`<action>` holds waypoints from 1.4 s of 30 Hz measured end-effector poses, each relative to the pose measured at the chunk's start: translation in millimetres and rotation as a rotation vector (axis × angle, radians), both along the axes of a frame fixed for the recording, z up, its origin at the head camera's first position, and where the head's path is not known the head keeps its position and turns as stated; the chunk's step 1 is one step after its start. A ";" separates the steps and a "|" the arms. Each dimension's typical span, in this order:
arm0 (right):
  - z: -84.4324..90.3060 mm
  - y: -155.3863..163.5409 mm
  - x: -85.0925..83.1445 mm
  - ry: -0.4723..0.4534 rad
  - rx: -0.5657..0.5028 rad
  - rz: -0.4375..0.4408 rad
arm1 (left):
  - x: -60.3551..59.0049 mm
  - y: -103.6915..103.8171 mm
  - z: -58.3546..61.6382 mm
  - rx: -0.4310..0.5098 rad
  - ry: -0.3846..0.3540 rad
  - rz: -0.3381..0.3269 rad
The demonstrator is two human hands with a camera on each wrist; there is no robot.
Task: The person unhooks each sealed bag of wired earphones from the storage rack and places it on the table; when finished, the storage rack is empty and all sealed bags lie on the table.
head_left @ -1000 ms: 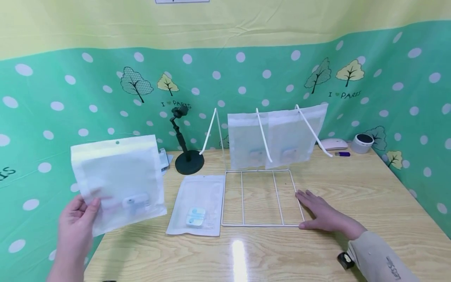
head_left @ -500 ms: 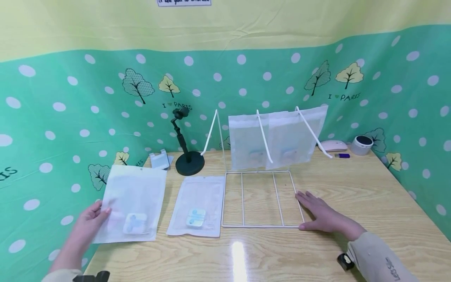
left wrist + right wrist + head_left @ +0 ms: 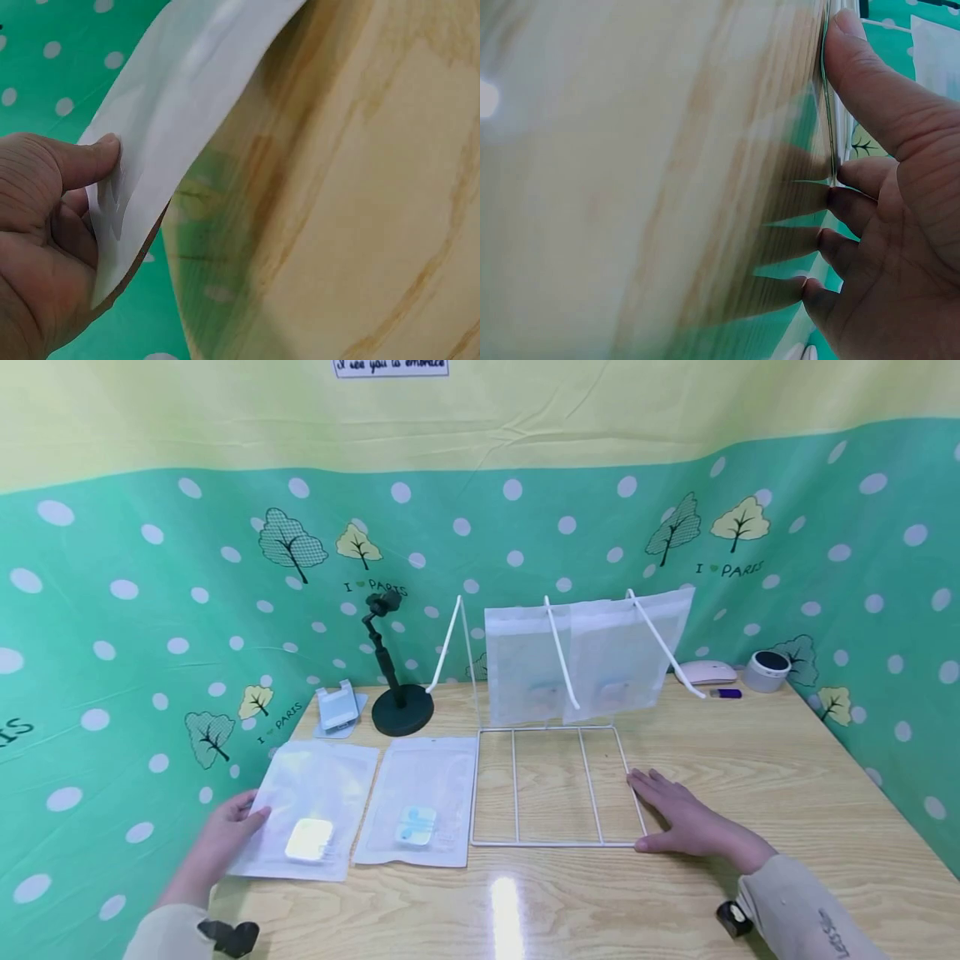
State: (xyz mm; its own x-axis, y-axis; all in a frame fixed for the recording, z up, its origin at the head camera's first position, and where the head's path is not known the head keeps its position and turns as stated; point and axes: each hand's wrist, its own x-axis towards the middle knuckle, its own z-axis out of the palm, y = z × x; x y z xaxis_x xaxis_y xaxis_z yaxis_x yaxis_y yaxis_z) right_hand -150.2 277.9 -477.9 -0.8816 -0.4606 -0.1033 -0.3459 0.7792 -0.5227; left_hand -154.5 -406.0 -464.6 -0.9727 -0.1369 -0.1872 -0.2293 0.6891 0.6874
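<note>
My left hand (image 3: 228, 835) pinches the left edge of a translucent white zip pouch (image 3: 300, 785), thumb on top, as the left wrist view also shows. A square white-looking item shows inside that pouch. Beside it lies a second pouch (image 3: 431, 768) holding a square piece with blue marks, close against the left side of a white wire rack (image 3: 551, 843). My right hand (image 3: 682, 818) rests on the table with spread fingers, touching the right side of the rack's base. Two more pouches hang on the rack's prongs, a left one (image 3: 517, 652) and a right one (image 3: 630, 635).
At the back left stand a black stand with a round base (image 3: 402, 710) and a light blue phone holder (image 3: 337, 706). A mouse (image 3: 707, 672), a purple USB stick (image 3: 726, 693) and a white round device (image 3: 767, 671) sit back right. A patterned curtain (image 3: 525, 543) hangs behind.
My left hand has lowered the pouch from upright in the air to lying nearly flat on the table, left of the other one. The right hand has stayed at the rack.
</note>
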 end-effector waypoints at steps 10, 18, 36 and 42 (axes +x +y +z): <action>1.5 -2.8 0.4 -0.010 0.001 -0.002 | -5.8 4.7 -6.7 -0.088 -0.013 0.030; 2.1 -3.1 0.8 -0.014 -0.004 -0.006 | -5.3 7.7 -8.4 -0.207 -0.034 0.058; 1.1 -2.6 2.4 -0.016 -0.004 -0.019 | -9.1 86.5 14.8 -0.516 0.295 -0.022; 0.9 -1.7 0.3 -0.010 0.005 -0.011 | -17.6 138.7 23.5 -0.432 0.364 -0.153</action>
